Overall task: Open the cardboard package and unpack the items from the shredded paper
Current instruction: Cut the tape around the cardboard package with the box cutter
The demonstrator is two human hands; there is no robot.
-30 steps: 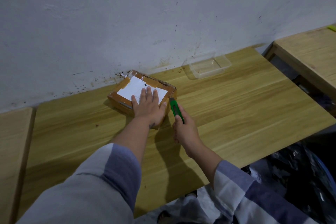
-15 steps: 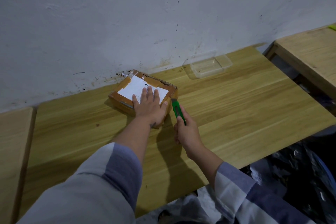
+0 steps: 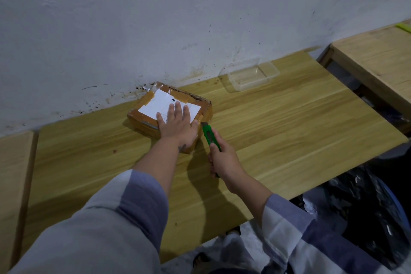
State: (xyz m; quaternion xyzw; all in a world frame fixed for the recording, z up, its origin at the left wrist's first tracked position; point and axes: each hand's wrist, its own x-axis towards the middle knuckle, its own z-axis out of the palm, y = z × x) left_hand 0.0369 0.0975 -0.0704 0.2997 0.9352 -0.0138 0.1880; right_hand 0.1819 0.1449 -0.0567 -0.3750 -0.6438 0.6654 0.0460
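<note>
A flat cardboard package, taped in brown with a white label on top, lies on the wooden table close to the wall. My left hand presses flat on its lid, fingers straight and spread. My right hand grips a green utility knife, whose tip meets the package's right side near the front corner. The package is closed and its contents are hidden.
A clear plastic container sits by the wall at the back right. A second wooden table stands to the right across a gap. Black plastic bags lie on the floor below the table's right edge.
The knife in my right hand has slid a little toward me along the package's right side. My left hand stays pressed on the lid.
</note>
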